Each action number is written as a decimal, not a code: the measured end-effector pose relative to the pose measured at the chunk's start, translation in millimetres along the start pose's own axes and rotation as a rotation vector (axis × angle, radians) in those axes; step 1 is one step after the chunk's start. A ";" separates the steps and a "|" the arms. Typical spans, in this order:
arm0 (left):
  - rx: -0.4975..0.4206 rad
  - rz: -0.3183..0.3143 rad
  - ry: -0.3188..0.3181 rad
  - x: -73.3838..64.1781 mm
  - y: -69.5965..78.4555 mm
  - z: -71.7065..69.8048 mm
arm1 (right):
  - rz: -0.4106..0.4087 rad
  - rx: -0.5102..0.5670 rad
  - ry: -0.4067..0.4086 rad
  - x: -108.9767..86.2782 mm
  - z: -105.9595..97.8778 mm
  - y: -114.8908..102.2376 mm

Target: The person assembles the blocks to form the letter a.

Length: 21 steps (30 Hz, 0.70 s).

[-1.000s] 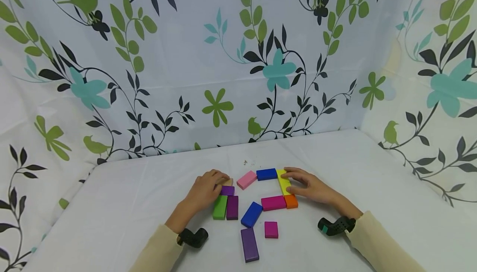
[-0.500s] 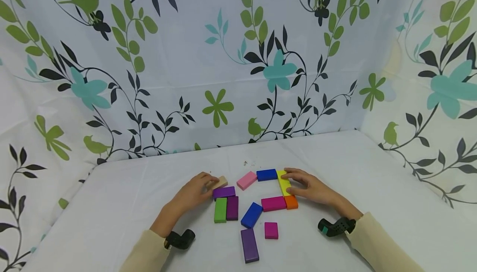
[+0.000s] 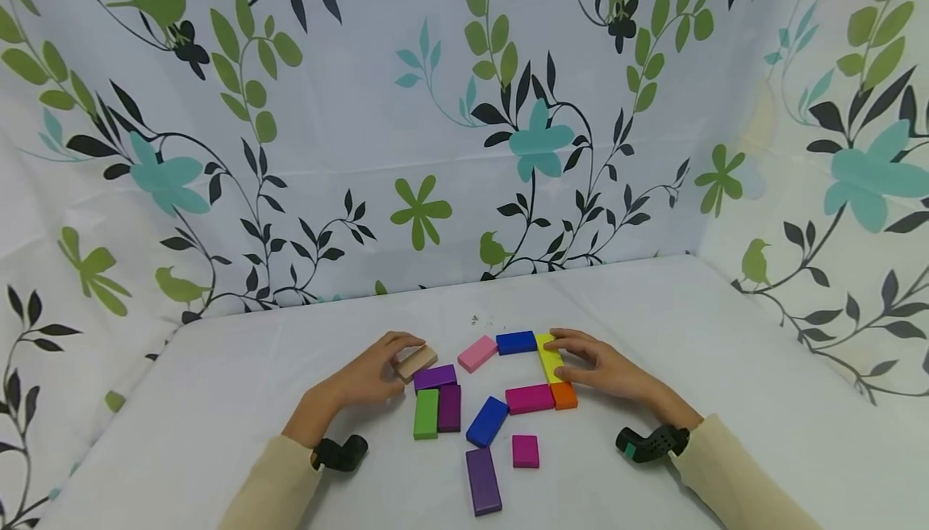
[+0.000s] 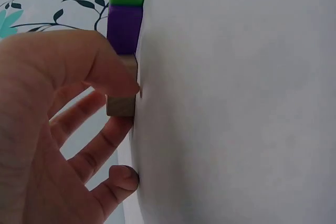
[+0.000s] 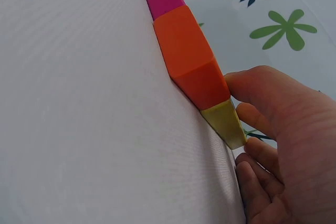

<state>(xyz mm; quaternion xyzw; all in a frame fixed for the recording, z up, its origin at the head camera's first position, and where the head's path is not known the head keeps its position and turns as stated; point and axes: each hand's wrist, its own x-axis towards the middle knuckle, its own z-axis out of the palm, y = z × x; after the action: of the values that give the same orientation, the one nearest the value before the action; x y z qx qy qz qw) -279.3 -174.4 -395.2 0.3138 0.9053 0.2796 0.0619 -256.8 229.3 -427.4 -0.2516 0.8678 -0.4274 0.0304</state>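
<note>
While a cloth (image 3: 464, 143) printed with leaves and birds hangs behind the white bench (image 3: 639, 308), the left grip (image 3: 370, 374) pinches the wooden block (image 3: 418, 362), which lies within it, just beside the violet block (image 3: 435, 377), and the right grip (image 3: 601, 365) touches the yellow block (image 3: 549, 362), though whether pinching I cannot tell.

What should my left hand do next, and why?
Probably nudge the wooden block toward the light pink block: the left hand has its thumb and fingers around the wooden one, and a gap separates the two blocks.
</note>
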 end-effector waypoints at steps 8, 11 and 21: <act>-0.020 0.033 -0.081 9.2 -5.5 -3.6 | -0.005 -0.004 -0.001 -0.1 -0.3 -0.4; -0.027 0.025 -0.091 10.2 -4.6 -4.7 | -0.008 -0.005 0.005 0.2 0.0 -0.1; -0.049 0.019 -0.075 7.0 -7.0 -6.1 | -0.012 -0.016 0.002 -0.4 -0.6 -1.9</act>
<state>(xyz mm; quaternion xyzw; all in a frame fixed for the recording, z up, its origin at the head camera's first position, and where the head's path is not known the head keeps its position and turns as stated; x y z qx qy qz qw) -290.3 -177.6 -393.5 0.3309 0.8922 0.2905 0.1008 -255.9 229.0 -425.6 -0.2567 0.8697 -0.4209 0.0252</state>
